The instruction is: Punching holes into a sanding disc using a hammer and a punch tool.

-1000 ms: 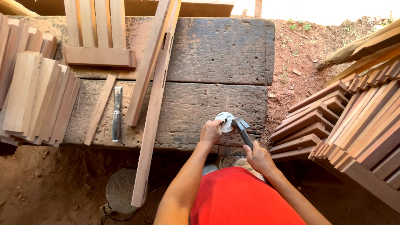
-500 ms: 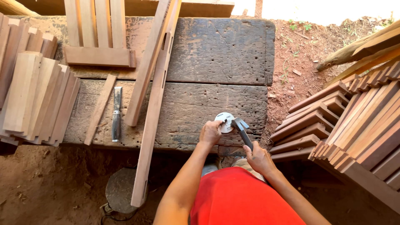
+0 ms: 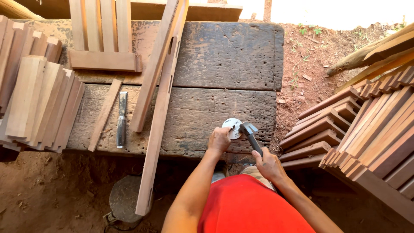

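A single labelled item shows in this view: a small round white disc lying flat near the front edge of the dark, weathered wooden worktop. Its pale face carries small dark printed markings, too fine to make out. The left hand rests on the disc's near-left edge, covering part of it, while a hammer head sits against its right side. No packages, signs or screens are visible elsewhere.
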